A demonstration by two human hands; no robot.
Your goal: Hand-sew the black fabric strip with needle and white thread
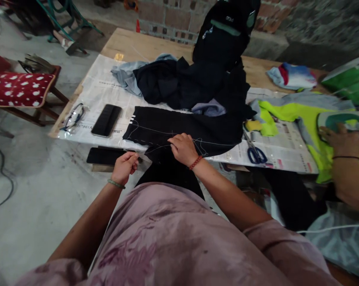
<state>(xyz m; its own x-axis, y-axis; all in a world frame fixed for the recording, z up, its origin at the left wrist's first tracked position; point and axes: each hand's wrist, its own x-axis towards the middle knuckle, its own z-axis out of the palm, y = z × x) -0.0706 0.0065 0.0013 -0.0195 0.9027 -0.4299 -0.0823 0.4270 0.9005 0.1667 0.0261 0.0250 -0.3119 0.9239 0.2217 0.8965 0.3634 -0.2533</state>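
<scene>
From my remote post I noted: left hand [125,166] raised off the surface's [155,45] near edge, fingertips pinching white thread [159,147]; right hand [184,149] palm-down, fingers bent, on black cloth [164,118] lying there, grip unclear.

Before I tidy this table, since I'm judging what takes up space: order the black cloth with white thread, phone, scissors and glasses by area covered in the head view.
1. Black cloth
2. Phone
3. Scissors and glasses: too alike to rank.
</scene>
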